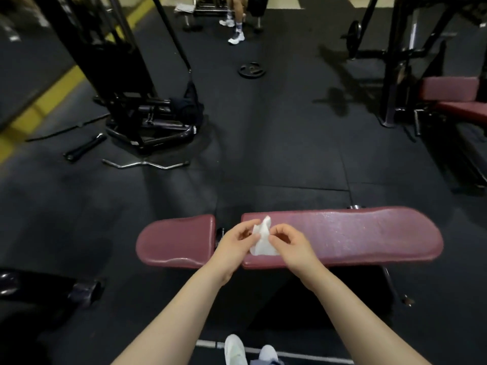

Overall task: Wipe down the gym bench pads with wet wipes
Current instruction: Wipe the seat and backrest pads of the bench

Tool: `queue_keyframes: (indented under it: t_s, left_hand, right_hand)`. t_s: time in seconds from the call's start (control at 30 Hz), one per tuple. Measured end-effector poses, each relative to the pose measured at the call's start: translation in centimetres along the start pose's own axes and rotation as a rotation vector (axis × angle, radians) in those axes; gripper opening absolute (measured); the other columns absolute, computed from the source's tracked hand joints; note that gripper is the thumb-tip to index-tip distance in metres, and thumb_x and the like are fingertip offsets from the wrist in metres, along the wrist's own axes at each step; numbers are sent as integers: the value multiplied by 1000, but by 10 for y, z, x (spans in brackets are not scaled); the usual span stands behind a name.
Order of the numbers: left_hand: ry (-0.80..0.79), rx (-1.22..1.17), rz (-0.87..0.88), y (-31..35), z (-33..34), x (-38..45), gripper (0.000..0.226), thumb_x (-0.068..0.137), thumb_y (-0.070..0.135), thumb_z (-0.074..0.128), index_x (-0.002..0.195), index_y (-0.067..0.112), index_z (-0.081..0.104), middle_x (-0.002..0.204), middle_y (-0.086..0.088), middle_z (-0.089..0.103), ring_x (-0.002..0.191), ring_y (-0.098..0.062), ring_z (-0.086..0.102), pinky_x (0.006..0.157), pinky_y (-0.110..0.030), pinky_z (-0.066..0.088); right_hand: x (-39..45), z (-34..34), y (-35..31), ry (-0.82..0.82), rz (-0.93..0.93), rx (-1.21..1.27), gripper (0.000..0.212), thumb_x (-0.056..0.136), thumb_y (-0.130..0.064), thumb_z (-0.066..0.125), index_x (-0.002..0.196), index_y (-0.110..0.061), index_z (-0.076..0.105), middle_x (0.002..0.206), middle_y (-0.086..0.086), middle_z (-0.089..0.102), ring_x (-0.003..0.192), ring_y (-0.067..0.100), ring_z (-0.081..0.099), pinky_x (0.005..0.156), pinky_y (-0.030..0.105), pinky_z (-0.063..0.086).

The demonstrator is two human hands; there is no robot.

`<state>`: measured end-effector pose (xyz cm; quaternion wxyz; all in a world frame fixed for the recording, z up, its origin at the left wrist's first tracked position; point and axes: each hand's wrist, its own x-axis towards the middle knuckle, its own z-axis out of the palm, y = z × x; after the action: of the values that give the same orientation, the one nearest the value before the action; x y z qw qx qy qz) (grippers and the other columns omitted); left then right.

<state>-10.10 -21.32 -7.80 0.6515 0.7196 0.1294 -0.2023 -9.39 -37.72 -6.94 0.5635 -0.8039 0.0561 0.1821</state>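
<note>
Over the long pad [342, 235] | left hand [233, 246] and right hand [291, 245] pinch a wet wipe [262, 239] between curled fingers | long pad glistens, likely wiped | short pad [175, 239] probably left.

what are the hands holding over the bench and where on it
A crumpled white wet wipe, held above the long bench pad. The left hand pinches its left edge, the right hand its right edge, fingers curled.
</note>
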Motion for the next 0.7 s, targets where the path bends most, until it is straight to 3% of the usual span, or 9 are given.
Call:
queue_keyframes:
  t_s: [0.13,0.23,0.33,0.4,0.47,0.57,0.63,0.7]
  left_hand:
    - [125,-62,7,-4,-7,-16,17,99,26,58,107,26,74,105,8,74,102,-16,69,97,-41,54]
    - [208,-137,-4,-8,-19,-26,16,98,24,59,93,18,73,99,3,74,93,-19,70,83,-33,57]
    - [282,-173,14,-15,-39,-37,18,99,20,55,88,15,67,85,5,70,71,-9,62,63,-19,49]
    - [330,-203,32,-17,-56,-43,18,100,18,53,87,15,65,83,6,67,68,-7,58,59,-16,46]
    - [349,-231,38,-21,-76,-47,18,100,19,51,86,16,62,93,2,67,80,-12,62,67,-23,50]
    - [325,-253,48,-30,-111,-52,21,95,32,49,87,14,58,102,-9,66,88,-25,59,75,-44,50]
    - [292,-236,37,-38,-139,-55,25,92,41,47,84,20,58,111,-16,65,94,-31,59,87,-57,51]
    - [265,-222,21,-43,-169,-59,25,95,40,45,81,25,58,110,-17,65,98,-38,61,94,-60,48]
  right_hand:
    - [-6,10,0,-80,8,-10,10,96,-17,55,92,-17,64,88,2,65,79,17,60,72,28,53]
    - [-8,22,-3,-128,21,8,9,93,-15,55,92,-9,62,92,12,63,78,19,56,75,37,53]
    - [-4,39,-7,-131,83,47,10,89,-9,53,91,-6,61,99,16,65,82,23,59,86,49,54]
    - [-1,53,-9,-154,147,79,9,89,-8,51,90,-6,61,102,17,67,92,31,65,92,51,52]
    - [0,71,-11,-182,176,85,8,90,-9,55,96,-7,59,101,14,69,99,30,67,93,48,55]
    - [-4,110,-20,-207,222,213,18,95,-15,58,112,-15,54,107,8,69,99,20,69,92,35,56]
    - [-3,139,-27,-252,263,359,18,100,-25,53,117,-20,55,111,6,71,100,20,70,94,37,55]
    - [0,168,-36,-289,289,475,22,103,-32,47,117,-22,59,114,4,72,104,19,70,96,38,52]
